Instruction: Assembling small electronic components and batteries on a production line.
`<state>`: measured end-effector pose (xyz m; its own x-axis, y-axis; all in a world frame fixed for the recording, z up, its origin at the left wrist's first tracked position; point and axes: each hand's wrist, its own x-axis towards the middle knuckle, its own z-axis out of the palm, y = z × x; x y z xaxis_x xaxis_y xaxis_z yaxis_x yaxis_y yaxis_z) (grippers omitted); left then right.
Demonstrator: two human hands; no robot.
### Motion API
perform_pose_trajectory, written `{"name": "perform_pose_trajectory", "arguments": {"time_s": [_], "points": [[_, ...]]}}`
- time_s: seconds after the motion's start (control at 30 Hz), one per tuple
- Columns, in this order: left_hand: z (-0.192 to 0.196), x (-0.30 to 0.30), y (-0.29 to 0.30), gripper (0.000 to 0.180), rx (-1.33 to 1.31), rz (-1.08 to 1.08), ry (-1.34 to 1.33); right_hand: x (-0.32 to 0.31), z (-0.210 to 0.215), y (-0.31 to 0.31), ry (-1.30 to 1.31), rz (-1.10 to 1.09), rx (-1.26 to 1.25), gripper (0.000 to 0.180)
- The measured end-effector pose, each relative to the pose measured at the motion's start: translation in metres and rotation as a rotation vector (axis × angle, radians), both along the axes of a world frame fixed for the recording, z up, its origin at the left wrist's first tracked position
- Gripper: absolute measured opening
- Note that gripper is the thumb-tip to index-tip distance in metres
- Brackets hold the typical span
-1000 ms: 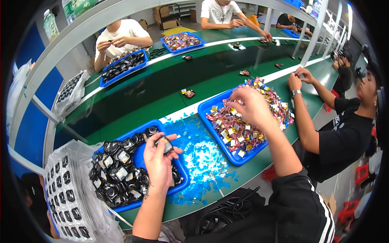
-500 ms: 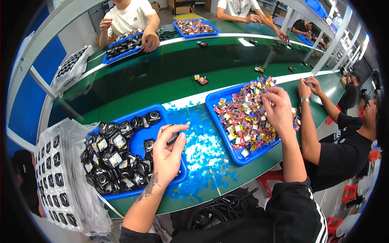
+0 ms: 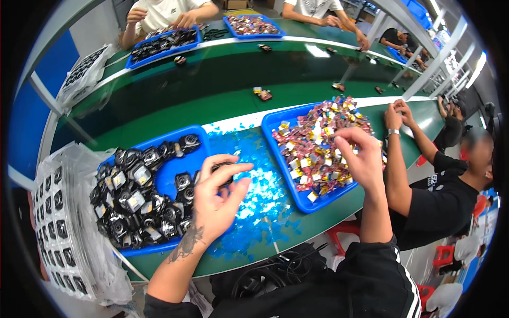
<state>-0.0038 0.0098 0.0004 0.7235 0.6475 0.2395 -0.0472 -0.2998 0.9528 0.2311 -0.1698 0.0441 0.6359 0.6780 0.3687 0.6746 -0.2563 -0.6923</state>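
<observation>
The left hand [image 3: 216, 201] has its fingers and thumb bent around one small black plastic part [image 3: 220, 166], mostly hidden by the fingers, up over the left side of a patch of shiny blue plastic scraps [image 3: 260, 193]. The right hand [image 3: 363, 153] is up to the right of the scraps, its thumb and fingertips close together; I cannot tell if a tiny piece is pinched there. It blocks some of a big pile of small red, white and yellow pieces [image 3: 318, 143] in a blue plastic tray [image 3: 271, 140] right of the scraps. Left of the scraps is a second blue tray, full of black parts with round rings [image 3: 135, 199], and the left hand covers its right edge. That makes two near trays, with too many pieces in each to count. Farther left of the scraps is one stack of clear plastic sheets [image 3: 55, 222] with black parts in rows. Past the scraps, at least five small parts [image 3: 263, 94] lie on a dark green strip, and two more blue trays [image 3: 254, 26] sit across it, near two people in white tops [image 3: 169, 13]. Right of the scraps, one person in a black shirt [image 3: 440, 206] has both arms close beside the pile. One red stool [image 3: 339, 236] is down below there.
</observation>
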Motion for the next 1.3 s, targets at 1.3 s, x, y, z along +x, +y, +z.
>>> {"name": "perform_pose_trajectory", "arguments": {"time_s": [1.3], "points": [[-0.013,0.009,-0.011,0.013,-0.151,-0.073,-0.138,-0.088,-0.02,0.056,0.333,0.298,0.228,0.009]]}}
